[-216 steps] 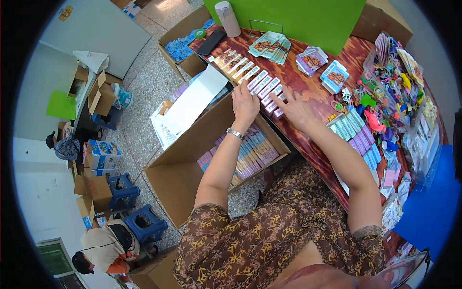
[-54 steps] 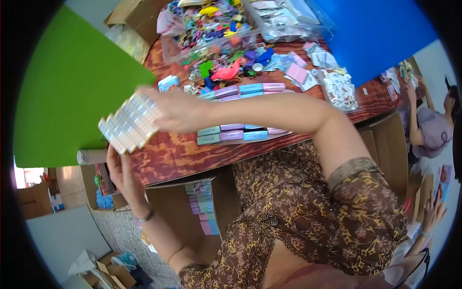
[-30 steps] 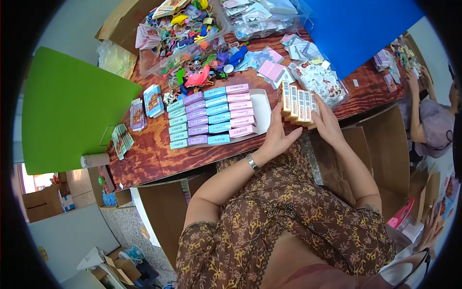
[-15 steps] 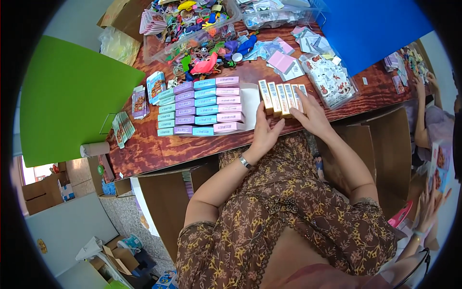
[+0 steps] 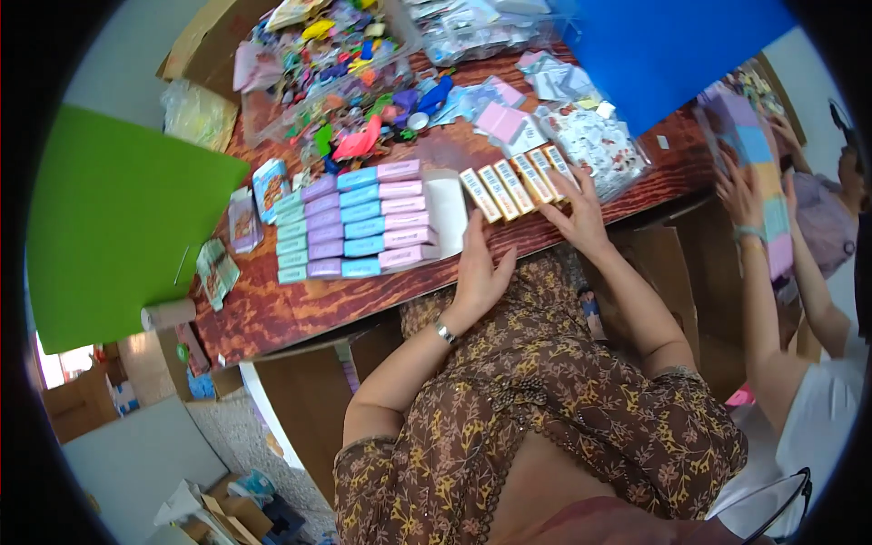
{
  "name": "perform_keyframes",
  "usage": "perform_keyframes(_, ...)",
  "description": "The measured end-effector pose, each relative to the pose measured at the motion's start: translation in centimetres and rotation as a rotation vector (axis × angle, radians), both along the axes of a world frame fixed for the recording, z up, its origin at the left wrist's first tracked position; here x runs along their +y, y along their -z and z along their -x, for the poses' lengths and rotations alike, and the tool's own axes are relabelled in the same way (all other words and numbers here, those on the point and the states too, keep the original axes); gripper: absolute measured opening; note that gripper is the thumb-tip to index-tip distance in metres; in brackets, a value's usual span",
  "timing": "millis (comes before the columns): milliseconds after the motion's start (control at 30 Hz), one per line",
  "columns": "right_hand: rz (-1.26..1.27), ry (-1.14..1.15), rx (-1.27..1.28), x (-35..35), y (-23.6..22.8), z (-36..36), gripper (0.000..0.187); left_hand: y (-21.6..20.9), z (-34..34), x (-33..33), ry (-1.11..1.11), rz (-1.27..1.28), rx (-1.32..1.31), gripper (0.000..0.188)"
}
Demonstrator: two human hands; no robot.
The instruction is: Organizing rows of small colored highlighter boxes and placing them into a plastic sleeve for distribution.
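A slightly fanned row of small yellow-and-white boxes stands on the reddish wood-patterned table in front of me. My left hand is open at the row's near left corner, fingers straight and thumb apart. At the other end, my right hand rests spread fingers against the rightmost boxes, its thumb by their near ends. Just left of the row lies a white tray. Packed in it are columns of small boxes: green boxes, purple boxes, blue boxes and pink boxes.
Behind lie a heap of colourful small toys, paper packets and a clear bag of printed sachets. Green panel and blue panel flank the table. On the right, a co-worker's hands hold a multicoloured stack of boxes.
My view has shifted and turned a little. The yellow boxes are more slanted and fanned, and my left hand sits lower against them. The co-worker at right has raised a multicoloured box stack.
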State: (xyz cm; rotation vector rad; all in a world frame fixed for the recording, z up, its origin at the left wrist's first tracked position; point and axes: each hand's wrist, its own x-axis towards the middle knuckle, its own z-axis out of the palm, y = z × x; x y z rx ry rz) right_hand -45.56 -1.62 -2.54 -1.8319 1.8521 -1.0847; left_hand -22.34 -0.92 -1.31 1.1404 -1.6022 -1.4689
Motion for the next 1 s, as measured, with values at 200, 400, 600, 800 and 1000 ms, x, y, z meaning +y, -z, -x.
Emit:
perform_keyframes(200,0.207,0.033,0.153,-0.8,1.3,-2.2,0.052,-1.3,-0.5,0.9,-0.038,0.500,-0.337,0.066)
perform_keyframes(400,0.260,0.149,0.198,-0.3,3.1,-3.7,0.058,-1.6,-1.9,1.2,0.007,0.570,-0.341,0.062)
perform_keyframes(600,0.154,0.188,0.077,-1.3,1.2,-3.7,0.055,-1.2,-4.4,1.8,-0.031,0.676,-0.397,0.056)
perform_keyframes(800,0.344,0.082,0.038,-1.7,-10.0,-2.2,0.049,-1.9,-3.2,1.2,-0.123,0.356,0.019,0.058)
perform_keyframes(1000,0.073,-0.501,-0.028,-1.6,-13.4,-6.8,0.054,-7.2,-1.0,-2.7,-0.179,-0.370,0.995,0.057)
